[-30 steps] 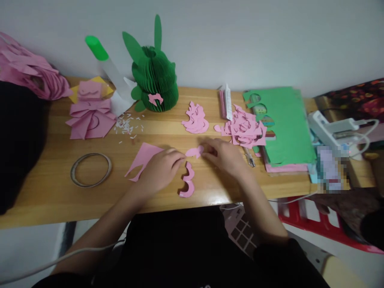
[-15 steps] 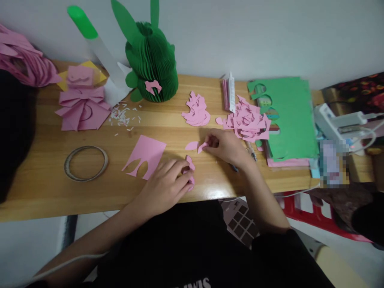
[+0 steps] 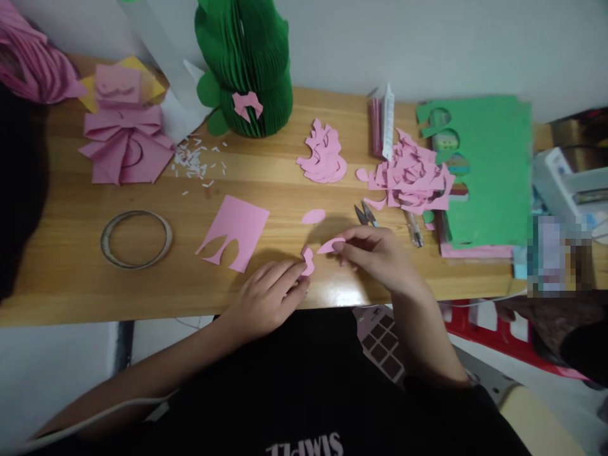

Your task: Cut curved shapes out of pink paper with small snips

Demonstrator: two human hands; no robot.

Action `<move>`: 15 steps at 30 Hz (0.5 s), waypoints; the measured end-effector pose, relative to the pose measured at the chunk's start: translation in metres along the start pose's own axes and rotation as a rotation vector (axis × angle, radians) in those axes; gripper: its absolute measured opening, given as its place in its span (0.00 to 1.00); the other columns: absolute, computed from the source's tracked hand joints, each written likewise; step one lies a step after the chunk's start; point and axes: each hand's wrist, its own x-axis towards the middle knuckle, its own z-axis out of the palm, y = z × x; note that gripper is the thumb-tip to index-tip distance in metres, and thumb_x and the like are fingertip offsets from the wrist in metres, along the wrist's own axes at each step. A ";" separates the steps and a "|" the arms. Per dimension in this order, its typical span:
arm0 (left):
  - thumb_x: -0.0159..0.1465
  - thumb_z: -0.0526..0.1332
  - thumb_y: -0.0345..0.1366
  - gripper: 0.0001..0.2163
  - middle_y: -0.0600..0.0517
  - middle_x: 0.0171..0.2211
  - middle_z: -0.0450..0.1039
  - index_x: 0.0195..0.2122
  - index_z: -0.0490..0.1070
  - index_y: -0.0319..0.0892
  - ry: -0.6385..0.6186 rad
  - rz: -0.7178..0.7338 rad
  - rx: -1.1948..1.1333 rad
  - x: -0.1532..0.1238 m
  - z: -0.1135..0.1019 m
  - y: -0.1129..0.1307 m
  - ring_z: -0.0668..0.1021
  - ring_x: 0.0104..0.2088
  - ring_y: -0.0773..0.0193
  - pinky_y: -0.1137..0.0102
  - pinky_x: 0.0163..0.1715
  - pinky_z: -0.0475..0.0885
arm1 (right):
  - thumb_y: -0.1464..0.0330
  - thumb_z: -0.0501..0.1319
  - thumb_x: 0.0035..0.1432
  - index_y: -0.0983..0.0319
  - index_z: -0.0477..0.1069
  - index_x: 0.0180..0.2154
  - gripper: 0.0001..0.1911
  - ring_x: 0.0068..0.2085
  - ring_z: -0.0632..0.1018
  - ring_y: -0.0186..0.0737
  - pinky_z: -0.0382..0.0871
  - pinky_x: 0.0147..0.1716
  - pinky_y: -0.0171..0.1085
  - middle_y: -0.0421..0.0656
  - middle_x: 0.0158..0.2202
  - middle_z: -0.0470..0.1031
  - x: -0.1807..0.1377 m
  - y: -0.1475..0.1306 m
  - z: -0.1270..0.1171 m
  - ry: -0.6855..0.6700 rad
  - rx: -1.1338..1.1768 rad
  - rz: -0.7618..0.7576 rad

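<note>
My right hand (image 3: 380, 256) pinches a small pink paper petal (image 3: 329, 245) just above the wooden table (image 3: 71, 285). My left hand (image 3: 268, 294) rests by the table's front edge with its fingertips pressed on a curved pink paper cutout (image 3: 308, 259). Another small pink petal (image 3: 313, 216) lies flat a little farther back. A pink paper sheet with cut-out notches (image 3: 235, 232) lies left of my hands.
Small scissors (image 3: 365, 214) and a pen (image 3: 414, 229) lie right of the petals. Piles of pink cutouts (image 3: 327, 154) and pink scraps (image 3: 411, 177), green paper sheets (image 3: 489, 168), a green honeycomb paper figure (image 3: 247, 63), a tape ring (image 3: 136, 239) and pink folded bows (image 3: 124, 149) stand around.
My right hand lifted one pink petal and brought it toward me, leaving the other petal behind. My left hand slid down onto the curved cutout. The view tilted down and closer.
</note>
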 end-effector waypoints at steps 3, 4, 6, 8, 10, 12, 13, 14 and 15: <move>0.64 0.60 0.28 0.05 0.46 0.44 0.80 0.35 0.76 0.40 0.020 0.019 0.038 0.000 0.002 -0.001 0.79 0.44 0.58 0.64 0.42 0.74 | 0.61 0.68 0.51 0.63 0.77 0.29 0.11 0.22 0.72 0.31 0.68 0.23 0.34 0.41 0.24 0.77 0.000 0.002 0.006 -0.020 -0.020 0.033; 0.64 0.61 0.28 0.04 0.44 0.44 0.80 0.36 0.76 0.40 0.019 0.031 0.044 -0.001 0.002 -0.001 0.79 0.45 0.57 0.64 0.43 0.74 | 0.61 0.68 0.51 0.63 0.77 0.30 0.11 0.22 0.72 0.32 0.69 0.24 0.34 0.41 0.24 0.77 0.000 0.003 0.007 -0.029 -0.022 0.038; 0.63 0.62 0.28 0.05 0.43 0.45 0.80 0.39 0.76 0.39 0.014 0.049 0.055 -0.002 0.003 -0.001 0.80 0.45 0.56 0.63 0.44 0.74 | 0.62 0.69 0.50 0.63 0.77 0.30 0.10 0.23 0.74 0.33 0.71 0.25 0.34 0.41 0.25 0.77 0.003 0.004 0.008 -0.040 -0.014 0.039; 0.64 0.61 0.29 0.08 0.42 0.46 0.80 0.44 0.75 0.36 0.001 0.038 0.068 -0.002 0.003 0.000 0.80 0.46 0.56 0.63 0.44 0.73 | 0.63 0.69 0.50 0.63 0.77 0.31 0.10 0.24 0.74 0.33 0.71 0.26 0.35 0.42 0.26 0.77 0.005 0.006 0.009 -0.031 -0.013 0.030; 0.65 0.61 0.31 0.11 0.43 0.46 0.80 0.48 0.74 0.34 -0.010 0.010 0.080 -0.001 0.003 0.001 0.80 0.46 0.56 0.64 0.45 0.72 | 0.63 0.68 0.51 0.64 0.76 0.31 0.09 0.25 0.74 0.34 0.70 0.26 0.35 0.41 0.25 0.77 0.008 0.008 0.009 -0.014 -0.034 0.020; 0.65 0.60 0.32 0.12 0.43 0.47 0.79 0.49 0.74 0.33 -0.014 -0.016 0.089 0.000 0.003 0.002 0.80 0.46 0.56 0.64 0.46 0.71 | 0.63 0.67 0.52 0.64 0.75 0.31 0.09 0.24 0.74 0.34 0.69 0.26 0.35 0.41 0.25 0.76 0.010 0.009 0.009 -0.015 -0.066 0.014; 0.65 0.60 0.32 0.12 0.43 0.48 0.79 0.48 0.74 0.33 -0.011 -0.026 0.092 0.001 0.003 0.002 0.80 0.46 0.56 0.64 0.46 0.71 | 0.63 0.67 0.53 0.64 0.75 0.31 0.09 0.24 0.74 0.34 0.69 0.26 0.35 0.41 0.24 0.76 0.011 0.010 0.009 -0.021 -0.082 0.014; 0.65 0.60 0.33 0.12 0.43 0.48 0.79 0.48 0.74 0.33 -0.007 -0.037 0.093 0.001 0.003 0.002 0.79 0.46 0.56 0.63 0.46 0.71 | 0.63 0.67 0.53 0.64 0.75 0.31 0.10 0.24 0.74 0.34 0.68 0.26 0.35 0.41 0.24 0.75 0.012 0.009 0.008 -0.029 -0.097 0.011; 0.65 0.60 0.33 0.12 0.43 0.47 0.79 0.47 0.75 0.33 -0.004 -0.048 0.091 0.002 0.003 0.002 0.80 0.46 0.55 0.63 0.46 0.71 | 0.63 0.67 0.53 0.64 0.75 0.31 0.10 0.24 0.74 0.34 0.68 0.26 0.35 0.41 0.24 0.75 0.012 0.009 0.008 -0.037 -0.110 0.009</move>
